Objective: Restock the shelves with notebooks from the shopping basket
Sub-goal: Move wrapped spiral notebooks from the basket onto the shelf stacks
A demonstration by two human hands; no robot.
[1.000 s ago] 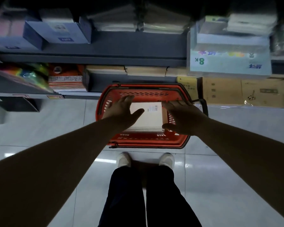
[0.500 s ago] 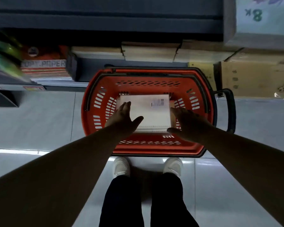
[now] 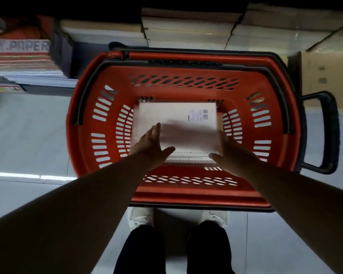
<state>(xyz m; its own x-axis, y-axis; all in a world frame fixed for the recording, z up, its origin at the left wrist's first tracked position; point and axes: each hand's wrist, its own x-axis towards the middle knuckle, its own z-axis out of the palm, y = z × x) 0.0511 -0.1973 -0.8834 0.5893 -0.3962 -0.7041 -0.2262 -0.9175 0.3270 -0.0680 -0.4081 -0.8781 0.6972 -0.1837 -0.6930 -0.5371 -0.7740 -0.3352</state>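
Observation:
A red shopping basket (image 3: 186,192) stands on the floor in front of my feet. Inside it lies a stack of white notebooks (image 3: 174,115) with a barcode label near the top right corner. My left hand (image 3: 151,144) reaches into the basket with straight fingers at the stack's left near side. At the stack's right near corner is my right hand (image 3: 224,151), with its thumb spread; its fingers are blurred by motion. Neither hand grips anything that I can see.
The basket's black handle (image 3: 325,133) sticks out to the right. Behind the basket, the bottom shelf holds stacks of notebooks (image 3: 186,30), copy paper reams (image 3: 18,54) at the left and a cardboard box (image 3: 329,80) at the right. Pale floor tiles (image 3: 28,139) surround the basket.
The view has dropped closer to the basket, which now fills the middle of the frame. Both hands have gone down into it, close to the notebook stack's near edge.

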